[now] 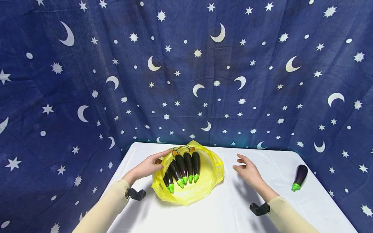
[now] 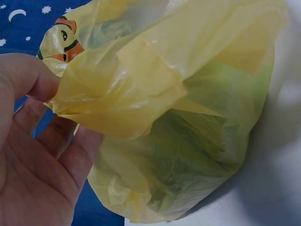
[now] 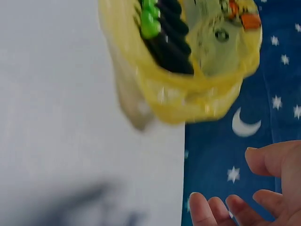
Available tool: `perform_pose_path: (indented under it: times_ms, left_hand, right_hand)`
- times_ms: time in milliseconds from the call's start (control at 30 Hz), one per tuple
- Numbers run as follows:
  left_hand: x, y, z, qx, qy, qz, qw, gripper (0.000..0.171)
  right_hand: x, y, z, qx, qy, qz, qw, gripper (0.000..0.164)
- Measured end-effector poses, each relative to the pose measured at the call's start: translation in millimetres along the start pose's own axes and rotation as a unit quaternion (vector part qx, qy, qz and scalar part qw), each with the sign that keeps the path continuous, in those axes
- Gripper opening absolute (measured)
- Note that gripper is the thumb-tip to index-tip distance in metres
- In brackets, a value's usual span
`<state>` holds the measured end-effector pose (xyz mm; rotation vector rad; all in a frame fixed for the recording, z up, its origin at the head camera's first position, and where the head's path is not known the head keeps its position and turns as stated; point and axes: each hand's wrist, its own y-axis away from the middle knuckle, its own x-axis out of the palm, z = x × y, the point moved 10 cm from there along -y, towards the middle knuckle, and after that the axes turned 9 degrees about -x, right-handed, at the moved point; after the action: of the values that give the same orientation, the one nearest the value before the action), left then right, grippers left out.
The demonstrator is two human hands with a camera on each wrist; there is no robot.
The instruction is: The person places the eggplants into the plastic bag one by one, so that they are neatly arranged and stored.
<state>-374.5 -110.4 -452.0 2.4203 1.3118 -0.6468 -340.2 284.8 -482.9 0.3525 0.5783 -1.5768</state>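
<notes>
A yellow plastic bag (image 1: 204, 191) lies on the table with its mouth spread toward me. Several dark purple eggplants (image 1: 186, 166) with bright green caps rest side by side inside it. My left hand (image 1: 148, 166) pinches the bag's left edge between thumb and fingers; the left wrist view shows the gathered plastic (image 2: 108, 94) at the fingertips. To the right of the bag, apart from it, my right hand (image 1: 247, 171) hovers over the table with nothing in its loosely bent fingers. One more eggplant (image 1: 300, 177) lies on the table at the far right.
The table wears a white cloth (image 1: 227, 213). A dark blue curtain (image 1: 186, 81) with stars and moons hangs behind and at both sides. Each wrist carries a black camera mount (image 1: 259, 209).
</notes>
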Motion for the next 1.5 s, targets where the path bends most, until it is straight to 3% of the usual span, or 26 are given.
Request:
perform_pose_path:
  times_ms: [467, 867, 1167, 1500]
  left_hand:
    - [1.8, 0.9, 4.4, -0.006, 0.003, -0.003, 1.0, 0.073]
    - [-0.5, -1.3, 5.3, -0.001, 0.002, -0.002, 1.0, 0.07]
    - [-0.9, -3.7, 6.6, -0.005, 0.022, 0.023, 0.9995, 0.067]
    - [-5.1, -3.2, 4.1, -0.008, 0.009, 0.016, 0.9998, 0.069]
  right_hand:
    - [-82.0, 10.8, -65.3, 0.039, 0.073, -0.025, 0.996, 0.076]
    - [-143.3, 24.7, -99.7, 0.05, 0.163, -0.071, 0.983, 0.073]
    - [-171.3, 35.4, -123.7, 0.088, 0.186, -0.094, 0.974, 0.072]
    - [-189.7, 41.3, -143.7, 0.118, 0.21, -0.1, 0.965, 0.077]
